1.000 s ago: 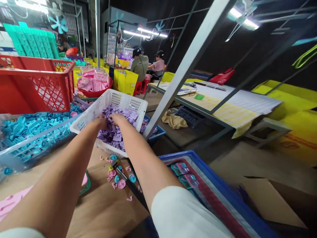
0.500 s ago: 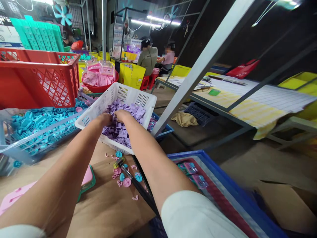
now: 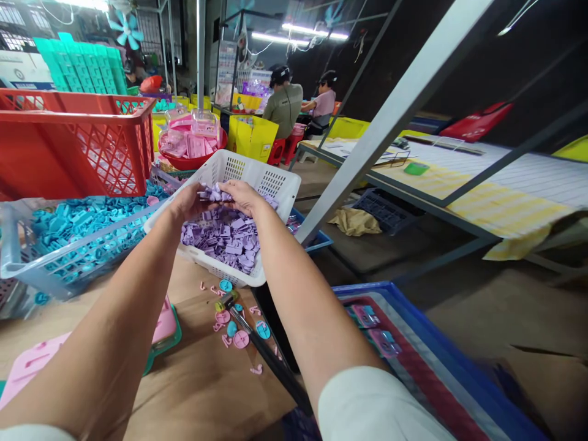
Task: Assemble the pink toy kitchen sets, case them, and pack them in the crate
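Both arms reach forward over a white plastic basket [image 3: 281, 179] heaped with small purple plastic parts [image 3: 229, 239]. My left hand [image 3: 188, 201] and my right hand [image 3: 239, 196] are cupped toward each other above the heap. Between them they carry a scoop of the same purple parts [image 3: 215, 193]. The undersides of the fingers are partly hidden. On the brown work surface [image 3: 197, 380] in front of the basket lies a hammer [image 3: 257, 343] with a yellowish head end, among loose pink discs [image 3: 241, 339], blue discs [image 3: 263, 329] and small pink hooks.
At the left stands a clear blue basket of blue parts [image 3: 92, 229], with a red crate [image 3: 68, 147] behind it. Pink and green cases [image 3: 165, 331] lie under my left arm. A slanted metal post [image 3: 390, 122] and a blue tray [image 3: 390, 294] are at the right. Two people [image 3: 285, 101] sit farther back.
My hands were dug down into the purple parts. Now they are raised above the heap with a scoop of parts between them. The view has shifted slightly.
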Motion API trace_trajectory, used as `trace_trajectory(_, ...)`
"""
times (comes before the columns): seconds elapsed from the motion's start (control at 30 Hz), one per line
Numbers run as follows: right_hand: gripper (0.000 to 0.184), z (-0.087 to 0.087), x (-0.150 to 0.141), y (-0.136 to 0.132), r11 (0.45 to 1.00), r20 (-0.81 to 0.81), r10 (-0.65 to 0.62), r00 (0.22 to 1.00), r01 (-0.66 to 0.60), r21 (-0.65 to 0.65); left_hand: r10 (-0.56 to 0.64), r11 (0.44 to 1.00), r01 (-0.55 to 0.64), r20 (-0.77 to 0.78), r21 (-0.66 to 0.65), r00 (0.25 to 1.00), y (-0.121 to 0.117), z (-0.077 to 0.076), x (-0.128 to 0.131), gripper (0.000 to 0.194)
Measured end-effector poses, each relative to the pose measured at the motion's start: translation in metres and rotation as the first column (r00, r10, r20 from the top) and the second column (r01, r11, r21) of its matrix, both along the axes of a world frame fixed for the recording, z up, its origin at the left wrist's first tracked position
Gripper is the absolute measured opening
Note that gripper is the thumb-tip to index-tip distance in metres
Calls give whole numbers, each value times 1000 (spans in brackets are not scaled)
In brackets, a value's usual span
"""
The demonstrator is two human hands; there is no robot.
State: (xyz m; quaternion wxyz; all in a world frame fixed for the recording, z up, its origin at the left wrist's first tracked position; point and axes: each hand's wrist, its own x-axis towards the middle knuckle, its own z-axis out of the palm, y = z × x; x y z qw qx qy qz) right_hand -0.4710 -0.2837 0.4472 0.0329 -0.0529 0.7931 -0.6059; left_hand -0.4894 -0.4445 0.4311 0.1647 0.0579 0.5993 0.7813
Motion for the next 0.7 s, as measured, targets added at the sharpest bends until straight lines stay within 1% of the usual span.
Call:
trace_trajectory(0.07,25,3,2,1,985,76,22,997,-9,-170,5,997,-6,18,77,1000,-1,4,3,18)
trace_trajectory(0.1,21,4,3,1,976,102,24,995,-1,-218,3,994,-6,27,106,1000,-1,5,4,17)
trace_trajectory(0.2,13,6,5,1,970,119,-3,993,32,-243,-15,987,10,30,160,999,-2,8,8,15)
trace_trajectory(0.3,8,6,6,1,974,129,-17,991,46,-221,-16,987,12,24,160,1000,-1,10,12,17)
trace_trajectory(0.4,9,5,6,2,984,129,3,992,20,-177,9,992,-14,42,128,999,1,13,16,22)
trace_trajectory(0.47,13,3,6,2,988,117,31,993,-13,-151,44,995,-48,52,87,998,2,14,18,20)
trace_trajectory(0.6,21,-2,2,2,993,73,84,994,-78,-85,97,995,-98,46,22,994,4,11,18,4)
trace_trajectory(0.63,21,-3,0,2,995,58,79,995,-76,-58,119,993,-120,37,20,992,5,10,17,4)
trace_trajectory(0.7,21,-5,-4,3,999,17,48,999,-48,-11,201,979,-201,14,26,980,7,6,15,14)
